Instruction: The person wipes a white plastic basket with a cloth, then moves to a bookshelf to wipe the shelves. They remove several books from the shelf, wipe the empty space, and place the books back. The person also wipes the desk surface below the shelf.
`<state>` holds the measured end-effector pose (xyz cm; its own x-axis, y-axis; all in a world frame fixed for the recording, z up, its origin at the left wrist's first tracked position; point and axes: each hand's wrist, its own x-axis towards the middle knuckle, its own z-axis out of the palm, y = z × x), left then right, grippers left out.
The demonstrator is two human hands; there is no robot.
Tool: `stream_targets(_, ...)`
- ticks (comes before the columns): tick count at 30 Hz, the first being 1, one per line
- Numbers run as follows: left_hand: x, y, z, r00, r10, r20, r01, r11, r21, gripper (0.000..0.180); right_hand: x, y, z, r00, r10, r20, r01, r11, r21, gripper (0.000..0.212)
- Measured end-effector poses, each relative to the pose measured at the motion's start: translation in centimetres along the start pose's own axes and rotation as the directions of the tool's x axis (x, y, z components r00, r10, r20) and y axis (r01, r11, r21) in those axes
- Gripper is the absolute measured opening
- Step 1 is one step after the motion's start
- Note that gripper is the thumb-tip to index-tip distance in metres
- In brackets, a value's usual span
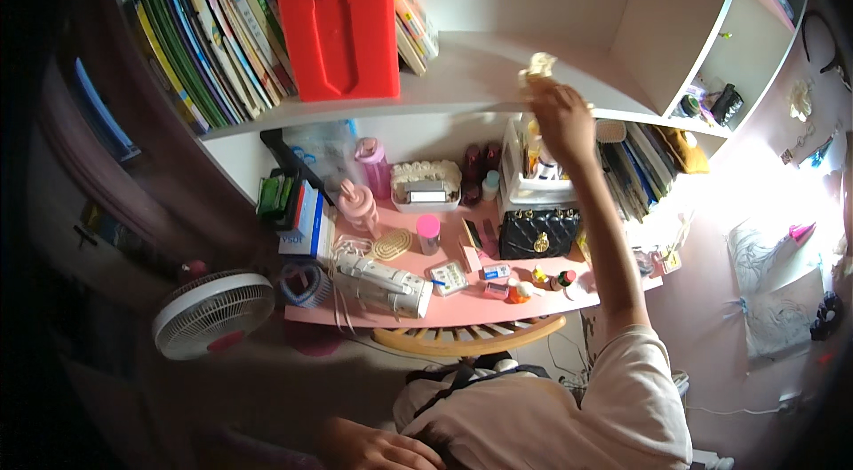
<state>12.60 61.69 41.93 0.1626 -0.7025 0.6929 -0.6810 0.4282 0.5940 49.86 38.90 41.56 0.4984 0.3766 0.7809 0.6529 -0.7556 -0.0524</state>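
In the head view, we have our right hand (564, 115) at two o'clock, fingers closed around a crumpled, cream-coloured soft cloth (539, 67) at one o'clock, by the front edge of the white flat-boarded shelf (484, 61). At eleven o'clock stands a red rectangular plastic holder (369, 30); at six, we cannot tell whether our blurred left hand (386, 450) grips anything.

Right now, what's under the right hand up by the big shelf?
A crumpled cream cloth pokes out past the right hand. The hand covers the rest, and some of the shelf edge too.
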Motion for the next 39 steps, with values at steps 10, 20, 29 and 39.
stream_targets(10,-8.2,7.2,2.1,0.977,-0.059,-0.207,0.097,0.98,0.176,0.018,-2.5,3.0,-3.6,0.997,-0.028,-0.069,0.036,0.993,0.116,0.043)
stream_targets(20,-17.1,5.0,5.7,0.167,0.041,-0.985,0.472,0.874,0.116,0.02,-8.9,-4.1,-3.8,0.98,0.192,0.048,-0.188,0.834,0.519,0.043)
stream_targets(29,-14.8,-1.3,5.3,0.025,-0.221,-0.975,0.616,0.771,-0.159,0.034,-31.5,-10.6,9.3,0.622,0.225,0.75,-0.74,0.483,0.468,0.034)
stream_targets(39,-12.0,-2.4,7.3,-0.219,-0.356,-0.908,0.711,0.579,-0.398,0.039,-33.9,-13.2,16.2,0.701,0.223,0.677,-0.665,0.547,0.508,0.041)
